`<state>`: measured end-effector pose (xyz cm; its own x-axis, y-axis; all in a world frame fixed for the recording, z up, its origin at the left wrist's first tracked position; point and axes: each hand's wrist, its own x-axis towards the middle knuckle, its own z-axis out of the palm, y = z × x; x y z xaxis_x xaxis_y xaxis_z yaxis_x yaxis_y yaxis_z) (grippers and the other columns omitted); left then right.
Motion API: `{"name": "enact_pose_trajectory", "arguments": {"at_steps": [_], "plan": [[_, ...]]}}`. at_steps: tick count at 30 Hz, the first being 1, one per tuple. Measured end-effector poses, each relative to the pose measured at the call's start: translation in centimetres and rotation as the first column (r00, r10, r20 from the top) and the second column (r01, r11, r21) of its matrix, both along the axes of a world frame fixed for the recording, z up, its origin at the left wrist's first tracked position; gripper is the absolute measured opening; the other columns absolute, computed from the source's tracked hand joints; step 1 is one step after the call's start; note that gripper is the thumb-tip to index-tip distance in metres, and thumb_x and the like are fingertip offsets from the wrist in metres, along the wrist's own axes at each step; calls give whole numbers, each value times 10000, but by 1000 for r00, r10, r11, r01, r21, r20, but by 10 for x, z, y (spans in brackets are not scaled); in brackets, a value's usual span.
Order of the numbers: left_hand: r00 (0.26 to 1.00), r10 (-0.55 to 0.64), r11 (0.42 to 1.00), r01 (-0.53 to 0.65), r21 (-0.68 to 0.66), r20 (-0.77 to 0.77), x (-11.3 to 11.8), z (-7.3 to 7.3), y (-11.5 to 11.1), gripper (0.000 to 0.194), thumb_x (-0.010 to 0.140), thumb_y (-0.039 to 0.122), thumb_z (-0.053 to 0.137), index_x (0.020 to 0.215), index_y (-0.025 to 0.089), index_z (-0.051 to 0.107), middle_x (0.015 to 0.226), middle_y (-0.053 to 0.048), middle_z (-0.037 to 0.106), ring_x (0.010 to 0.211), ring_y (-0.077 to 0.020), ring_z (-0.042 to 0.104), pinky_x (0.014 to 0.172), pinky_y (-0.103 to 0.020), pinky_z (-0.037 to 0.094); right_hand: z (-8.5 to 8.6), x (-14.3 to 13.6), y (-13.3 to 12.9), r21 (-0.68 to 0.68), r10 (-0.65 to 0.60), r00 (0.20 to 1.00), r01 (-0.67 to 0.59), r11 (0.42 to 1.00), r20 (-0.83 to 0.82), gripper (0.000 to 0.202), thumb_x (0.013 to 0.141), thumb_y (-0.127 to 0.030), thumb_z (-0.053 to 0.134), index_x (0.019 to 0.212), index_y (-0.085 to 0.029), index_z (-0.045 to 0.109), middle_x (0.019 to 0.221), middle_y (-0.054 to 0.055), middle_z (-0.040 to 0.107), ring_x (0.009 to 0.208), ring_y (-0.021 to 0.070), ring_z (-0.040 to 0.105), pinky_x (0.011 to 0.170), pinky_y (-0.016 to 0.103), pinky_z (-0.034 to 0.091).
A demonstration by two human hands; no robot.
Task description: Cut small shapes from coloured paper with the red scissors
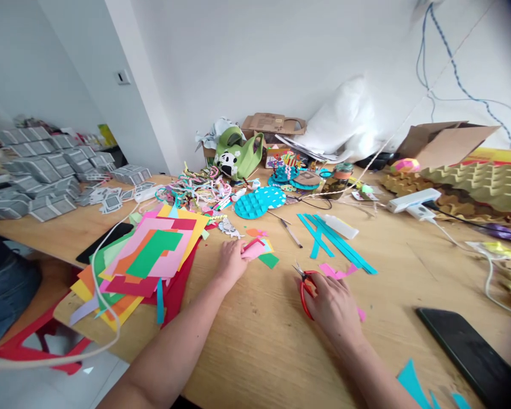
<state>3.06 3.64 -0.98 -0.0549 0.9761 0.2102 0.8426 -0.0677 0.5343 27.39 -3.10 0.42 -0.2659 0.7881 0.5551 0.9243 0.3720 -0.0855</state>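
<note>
My left hand (232, 262) is at the middle of the table, its fingers closed on the edge of a small pink paper piece (252, 251) with a red strip on it. Just beyond lies a green paper scrap (269, 260). In my right hand (334, 307) is a pair of scissors (305, 301) with red handles, resting low over the wood, blades pointing away from me and slightly apart. Bright pink paper scraps (332, 271) lie past that hand, and several blue paper strips (344, 243) are farther back.
A stack of coloured paper (153, 250) covers the table's left corner. Behind are a tangle of coloured cords (196, 190), a green bag (242, 156) and a blue dotted piece (259, 203). A phone (460, 346), power strip (415, 200) and egg trays (481, 182) occupy the right.
</note>
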Motion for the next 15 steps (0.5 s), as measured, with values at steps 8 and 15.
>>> {"name": "enact_pose_trajectory", "arguments": {"at_steps": [8, 15], "plan": [[999, 5, 1000, -4, 20, -43, 0, 1, -3, 237, 679, 200, 723, 907, 166, 668, 928, -92, 639, 947, -240, 522, 845, -352, 378, -1, 0, -1, 17, 14, 999, -13, 1000, -43, 203, 894, -314, 513, 787, -170, 607, 642, 47, 658, 633, 214, 603, 695, 309, 378], [990, 72, 997, -71, 11, -117, -2, -2, -2, 248, 660, 312, 755, 825, 154, 658, 913, -101, 591, 981, -252, 489, 880, -359, 355, 2, -3, -2, 31, 36, 997, -34, 999, -73, 238, 908, -342, 502, 799, -161, 612, 641, 49, 655, 635, 207, 599, 691, 302, 374]]}}
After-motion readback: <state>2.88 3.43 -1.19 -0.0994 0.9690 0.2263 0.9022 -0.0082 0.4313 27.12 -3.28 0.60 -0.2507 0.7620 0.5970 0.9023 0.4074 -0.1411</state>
